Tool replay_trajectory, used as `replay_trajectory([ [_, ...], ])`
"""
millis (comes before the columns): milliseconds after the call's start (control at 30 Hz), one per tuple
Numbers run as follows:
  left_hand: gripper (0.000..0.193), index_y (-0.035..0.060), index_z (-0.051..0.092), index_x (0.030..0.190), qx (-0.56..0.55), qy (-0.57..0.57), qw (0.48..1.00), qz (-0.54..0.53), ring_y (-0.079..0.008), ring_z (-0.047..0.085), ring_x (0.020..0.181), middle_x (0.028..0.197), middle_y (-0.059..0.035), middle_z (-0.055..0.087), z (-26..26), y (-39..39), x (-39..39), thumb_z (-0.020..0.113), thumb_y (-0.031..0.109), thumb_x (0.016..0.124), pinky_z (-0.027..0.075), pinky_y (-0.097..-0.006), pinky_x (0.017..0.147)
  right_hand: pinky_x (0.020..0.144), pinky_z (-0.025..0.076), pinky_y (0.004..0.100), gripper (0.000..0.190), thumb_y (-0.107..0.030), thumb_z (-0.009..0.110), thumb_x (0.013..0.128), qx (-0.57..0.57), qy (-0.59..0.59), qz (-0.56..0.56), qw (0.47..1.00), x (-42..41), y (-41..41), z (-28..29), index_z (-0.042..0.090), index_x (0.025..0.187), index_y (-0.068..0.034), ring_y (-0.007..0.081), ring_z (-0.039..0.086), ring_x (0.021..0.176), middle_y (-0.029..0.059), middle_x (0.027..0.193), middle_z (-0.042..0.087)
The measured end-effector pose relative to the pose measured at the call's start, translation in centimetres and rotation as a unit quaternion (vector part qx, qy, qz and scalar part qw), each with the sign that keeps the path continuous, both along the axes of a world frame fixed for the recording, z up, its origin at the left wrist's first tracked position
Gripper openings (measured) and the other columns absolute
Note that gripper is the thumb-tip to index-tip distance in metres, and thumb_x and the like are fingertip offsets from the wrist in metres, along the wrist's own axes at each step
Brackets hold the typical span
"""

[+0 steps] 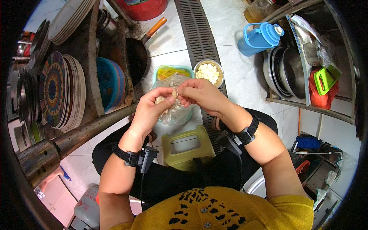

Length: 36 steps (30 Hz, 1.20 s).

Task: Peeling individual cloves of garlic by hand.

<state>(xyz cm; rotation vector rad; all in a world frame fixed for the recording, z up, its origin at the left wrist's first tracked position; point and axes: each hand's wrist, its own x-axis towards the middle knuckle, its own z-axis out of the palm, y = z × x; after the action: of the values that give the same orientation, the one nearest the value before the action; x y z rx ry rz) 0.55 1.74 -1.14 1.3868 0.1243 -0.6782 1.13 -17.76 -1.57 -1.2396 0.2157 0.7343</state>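
Both my hands meet above a clear plastic bag point(175, 115) that holds pale garlic pieces and skins. My left hand point(152, 106) pinches a garlic clove point(174, 93) between thumb and forefinger, and more garlic seems to rest in its palm. The fingertips of my right hand point(201, 93) touch the same clove from the other side, at its skin. Just beyond my right hand, a steel bowl point(220, 73) contains many peeled white cloves. Partly under the bag is a light teal plastic basket point(188, 70) with a yellow packet point(171, 72) inside.
A yellow-green plastic stool point(187, 152) stands between my knees. Left are a metal rack point(93, 57) with stacked plates point(54, 89), blue basins point(107, 83) and a wok point(136, 60). A drain grate point(198, 31) crosses the tiled floor. To the right are a blue jug point(256, 40) and steel basins point(290, 72).
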Motion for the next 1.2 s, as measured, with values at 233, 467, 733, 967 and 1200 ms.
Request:
replay_trajectory([
  [233,0.018,0.0025,0.063,0.104,0.014,-0.012,1.0,0.006,-0.0065,0.056,0.088,0.095,-0.0003,0.062,-0.5,0.4,0.0,0.065,0.011,0.088,0.046,-0.022,0.081,0.065,0.049,0.0223,0.019,-0.019,0.058,0.09,-0.002,0.002,-0.027,1.0,-0.2,0.5,-0.2,0.061,0.095,-0.001,0.0096,0.059,0.069,0.0029,0.08,0.062],
  [467,0.017,0.0051,0.06,0.107,-0.101,0.072,0.991,0.057,-0.0114,0.061,0.085,0.096,-0.0038,0.066,-0.1,0.7,0.5,0.059,0.013,0.092,0.049,-0.0263,0.075,0.062,0.047,0.0242,0.019,-0.019,0.06,0.087,-0.237,-0.123,-0.019,0.963,0.0,-0.6,-4.1,0.063,0.09,0.0,0.0111,0.056,0.064,0.0027,0.075,0.063],
  [733,0.02,0.0035,0.062,0.108,-0.116,0.153,0.979,0.063,-0.0147,0.062,0.083,0.094,-0.0058,0.065,-0.2,1.1,0.3,0.055,0.015,0.093,0.05,-0.0281,0.074,0.063,0.048,0.0285,0.017,-0.015,0.062,0.084,-0.358,-0.246,0.034,0.9,-0.9,0.7,-4.8,0.064,0.085,0.002,0.015,0.058,0.065,0.0095,0.072,0.063],
  [967,0.012,0.0053,0.058,0.101,-0.128,0.162,0.975,0.079,-0.0142,0.061,0.08,0.089,-0.0054,0.064,-0.7,1.1,0.5,0.053,0.013,0.093,0.05,-0.0271,0.071,0.063,0.048,0.0285,0.016,-0.013,0.061,0.085,-0.35,-0.273,0.009,0.896,-0.8,0.9,-3.6,0.066,0.09,0.002,0.0151,0.06,0.068,0.0094,0.074,0.064],
  [1200,0.011,0.0056,0.058,0.1,-0.103,0.168,0.978,0.074,-0.0138,0.061,0.079,0.089,-0.005,0.063,-0.8,0.8,0.5,0.053,0.011,0.093,0.05,-0.0259,0.07,0.06,0.046,0.0228,0.02,-0.02,0.066,0.086,-0.246,-0.186,0.019,0.951,-0.8,1.0,-1.0,0.066,0.092,0.0,0.0067,0.056,0.066,0.0029,0.077,0.066],
])
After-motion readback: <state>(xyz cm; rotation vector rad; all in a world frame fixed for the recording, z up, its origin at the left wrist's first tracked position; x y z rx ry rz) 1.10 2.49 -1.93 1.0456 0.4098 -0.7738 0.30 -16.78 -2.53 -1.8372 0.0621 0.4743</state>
